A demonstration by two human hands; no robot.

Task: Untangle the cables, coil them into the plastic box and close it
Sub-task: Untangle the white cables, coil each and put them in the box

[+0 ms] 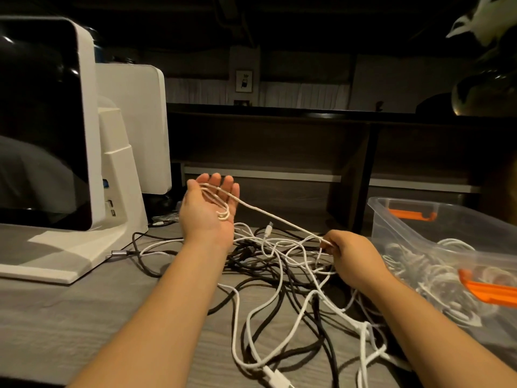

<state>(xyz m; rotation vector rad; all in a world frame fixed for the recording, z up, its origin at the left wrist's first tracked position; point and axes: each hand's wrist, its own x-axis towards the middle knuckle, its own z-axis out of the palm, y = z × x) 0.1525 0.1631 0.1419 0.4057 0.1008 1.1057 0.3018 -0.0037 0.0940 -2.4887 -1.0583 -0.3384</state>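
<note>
My left hand point(208, 204) is raised palm-up above the tabletop point(84, 309), fingers nearly straight, with a few loops of a white cord point(275, 218) lying across the palm and fingers; my right hand point(351, 254) sits lower and to the right, fingers curled, pinching the same cord, which runs taut between the two hands; I cannot tell exactly which fingers do the pinching. Under both hands a tangle of cables point(279, 278), white and black mixed, sprawls over the middle of the tabletop and reaches down to its near edge, where a white plug point(275, 376) lies; a grey metal plug point(119, 252) lies toward the left, just beside the base of a white monitor point(84, 130) that fills the far left corner. The clear plastic box point(414, 228) stands open at the right edge of the tabletop, near my right hand, with orange latches point(488, 292) on its sides and coiled white cables point(430, 273) already inside it.
</note>
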